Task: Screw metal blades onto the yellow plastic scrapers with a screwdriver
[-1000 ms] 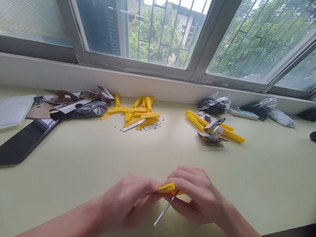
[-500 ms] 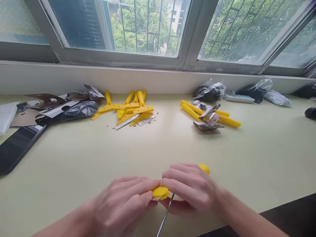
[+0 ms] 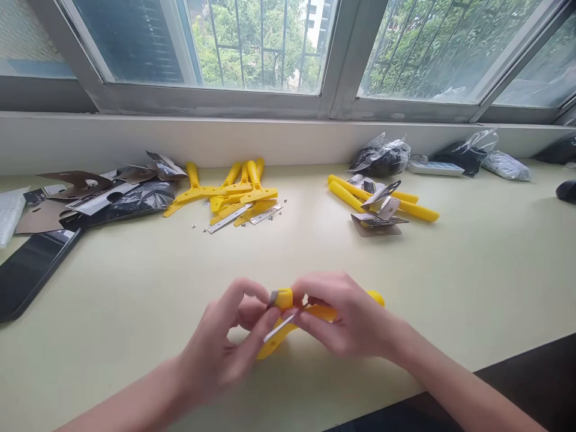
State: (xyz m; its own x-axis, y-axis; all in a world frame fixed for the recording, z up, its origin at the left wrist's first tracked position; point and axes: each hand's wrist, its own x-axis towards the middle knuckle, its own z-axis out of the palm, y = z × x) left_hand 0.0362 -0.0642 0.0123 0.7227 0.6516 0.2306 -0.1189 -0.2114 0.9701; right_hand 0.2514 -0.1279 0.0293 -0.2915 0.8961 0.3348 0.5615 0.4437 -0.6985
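My left hand (image 3: 229, 339) pinches a small yellow-and-grey piece (image 3: 281, 298) between thumb and fingers; its exact kind does not show. Under both hands lies a yellow scraper (image 3: 271, 346), its head with a hole to the left and its handle end showing past my right hand. Closed at the fingertips, my right hand (image 3: 344, 315) grips one end of a thin metal strip (image 3: 281, 327), which slants down to the left across the scraper. The right palm and fingers hide the middle of the scraper.
Several yellow scrapers (image 3: 225, 192) with metal plates and small nuts lie at back left. Torn packaging (image 3: 103, 195) and a dark phone (image 3: 36, 270) are further left. Yellow handles (image 3: 418, 210) with cards are at right, before plastic bags (image 3: 380, 156). The window wall bounds the table (image 3: 450, 270).
Both hands have risen slightly and opened a gap, uncovering the scraper's head. The metal rod that pointed toward me is no longer seen that way. The yellow-and-grey piece and slanting strip now show.
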